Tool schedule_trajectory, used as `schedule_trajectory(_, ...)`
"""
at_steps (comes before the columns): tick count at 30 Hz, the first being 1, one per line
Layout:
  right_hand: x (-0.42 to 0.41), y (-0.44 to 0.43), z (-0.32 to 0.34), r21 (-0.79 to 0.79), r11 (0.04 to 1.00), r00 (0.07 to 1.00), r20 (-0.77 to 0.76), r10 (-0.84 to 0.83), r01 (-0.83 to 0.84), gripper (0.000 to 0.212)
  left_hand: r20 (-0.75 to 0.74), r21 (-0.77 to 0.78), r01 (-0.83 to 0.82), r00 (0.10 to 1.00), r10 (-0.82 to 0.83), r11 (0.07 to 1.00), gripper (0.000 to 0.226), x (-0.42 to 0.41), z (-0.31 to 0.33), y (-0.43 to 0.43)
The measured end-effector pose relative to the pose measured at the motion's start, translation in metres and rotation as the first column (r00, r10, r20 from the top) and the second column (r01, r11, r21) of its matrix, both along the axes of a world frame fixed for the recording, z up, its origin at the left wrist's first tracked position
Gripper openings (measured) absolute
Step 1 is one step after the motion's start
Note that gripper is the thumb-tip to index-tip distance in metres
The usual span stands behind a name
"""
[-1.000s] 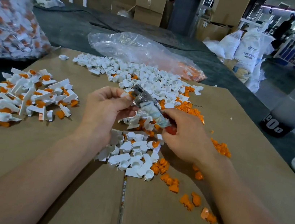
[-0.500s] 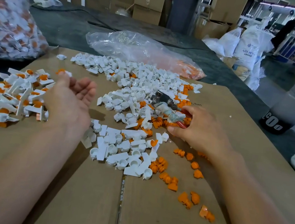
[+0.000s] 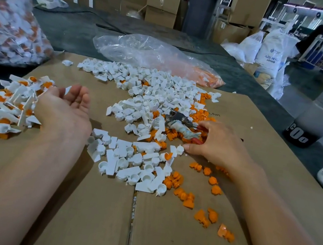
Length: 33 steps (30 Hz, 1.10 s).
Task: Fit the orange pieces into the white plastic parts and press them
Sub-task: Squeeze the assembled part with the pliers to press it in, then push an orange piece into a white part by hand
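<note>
White parts (image 3: 149,100), pliers (image 3: 177,118) inside cardboard (image 3: 260,119) edges

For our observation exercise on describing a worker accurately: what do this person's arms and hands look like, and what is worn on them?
The left forearm and right forearm are bare to the frame edge; no sleeves show. The left hand and right hand wear no gloves. No watch, bracelet or ring is visible on either wrist or on the fingers that show.
</note>
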State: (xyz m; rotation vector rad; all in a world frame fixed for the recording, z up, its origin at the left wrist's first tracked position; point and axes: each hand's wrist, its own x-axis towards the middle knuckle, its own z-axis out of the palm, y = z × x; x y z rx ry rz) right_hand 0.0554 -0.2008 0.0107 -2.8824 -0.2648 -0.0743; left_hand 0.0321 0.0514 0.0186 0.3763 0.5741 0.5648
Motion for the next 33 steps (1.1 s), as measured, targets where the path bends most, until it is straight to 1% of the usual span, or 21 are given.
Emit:
schedule_trajectory(2,0.001,0.000,0.000,-0.003,1.000,1.000,-0.005,0.006,-0.006,0.086,0.002,-0.003,0.032,0.999,-0.032,0.999,0.019,0.000,0.000,0.000)
schedule_trajectory(3,0.001,0.000,0.000,-0.008,1.000,1.000,-0.010,0.010,-0.010,0.087,-0.013,0.028,0.066,0.998,-0.065,0.997,0.019,0.001,0.000,-0.001)
schedule_trajectory(4,0.001,0.000,0.000,-0.016,1.000,1.000,-0.016,0.012,-0.013,0.088,-0.044,0.100,0.118,0.992,-0.114,0.988,0.019,0.001,0.001,-0.003)
schedule_trajectory(5,0.001,0.000,0.000,-0.026,1.000,1.000,-0.022,0.015,-0.015,0.089,-0.088,0.220,0.191,0.981,-0.176,0.956,0.018,0.001,0.001,-0.006)
schedule_trajectory(6,0.002,0.000,0.000,-0.036,0.999,0.999,-0.027,0.017,-0.018,0.089,-0.140,0.379,0.271,0.962,-0.235,0.885,0.016,0.000,0.001,-0.010)
schedule_trajectory(7,0.002,-0.001,0.000,-0.043,0.999,0.999,-0.033,0.021,-0.022,0.089,-0.197,0.552,0.341,0.940,-0.277,0.761,0.014,-0.002,0.000,-0.016)
schedule_trajectory(8,0.002,0.000,-0.001,-0.044,0.999,0.999,-0.040,0.024,-0.026,0.088,-0.256,0.715,0.386,0.920,-0.295,0.583,0.014,-0.005,-0.001,-0.022)
schedule_trajectory(9,0.002,-0.001,-0.001,-0.041,0.999,0.998,-0.049,0.027,-0.029,0.088,-0.312,0.838,0.405,0.905,-0.288,0.366,0.015,-0.008,-0.004,-0.028)
schedule_trajectory(10,0.002,0.000,-0.002,-0.036,0.999,0.998,-0.060,0.028,-0.030,0.088,-0.358,0.904,0.403,0.896,-0.263,0.143,0.016,-0.011,-0.007,-0.034)
schedule_trajectory(11,0.003,0.000,-0.002,-0.035,0.999,0.997,-0.069,0.029,-0.031,0.087,-0.397,0.916,0.397,0.888,-0.232,-0.050,0.016,-0.014,-0.009,-0.040)
schedule_trajectory(12,0.003,0.000,-0.003,-0.036,0.999,0.997,-0.075,0.029,-0.032,0.086,-0.424,0.901,0.389,0.883,-0.201,-0.194,0.015,-0.017,-0.012,-0.044)
schedule_trajectory(13,0.003,0.000,-0.004,-0.034,0.999,0.996,-0.078,0.031,-0.033,0.083,-0.443,0.876,0.382,0.879,-0.179,-0.294,0.014,-0.018,-0.013,-0.046)
schedule_trajectory(14,0.004,0.000,-0.004,-0.025,0.999,0.996,-0.077,0.032,-0.034,0.081,-0.460,0.849,0.378,0.873,-0.164,-0.369,0.013,-0.018,-0.015,-0.047)
schedule_trajectory(16,0.004,0.001,-0.005,0.000,1.000,0.997,-0.072,0.029,-0.029,0.079,-0.490,0.786,0.381,0.864,-0.117,-0.486,0.013,-0.016,-0.018,-0.046)
schedule_trajectory(18,0.004,0.001,-0.005,0.008,1.000,0.998,-0.065,0.026,-0.025,0.079,-0.499,0.741,0.386,0.864,-0.066,-0.549,0.013,-0.013,-0.021,-0.046)
schedule_trajectory(21,0.004,0.001,-0.006,0.003,1.000,0.998,-0.062,0.026,-0.026,0.079,-0.484,0.705,0.384,0.875,-0.008,-0.596,0.014,-0.010,-0.024,-0.046)
schedule_trajectory(28,0.003,0.002,-0.005,0.004,1.000,0.997,-0.072,0.019,-0.019,0.079,-0.499,0.688,0.399,0.866,0.004,-0.605,0.016,-0.008,-0.026,-0.045)
schedule_trajectory(30,0.002,0.002,-0.004,0.001,1.000,0.997,-0.073,0.020,-0.020,0.079,-0.514,0.680,0.411,0.858,0.005,-0.607,0.021,-0.008,-0.026,-0.045)
schedule_trajectory(33,0.001,0.003,-0.004,-0.002,1.000,0.997,-0.076,0.019,-0.020,0.078,-0.534,0.644,0.418,0.845,0.014,-0.641,0.030,-0.008,-0.026,-0.046)
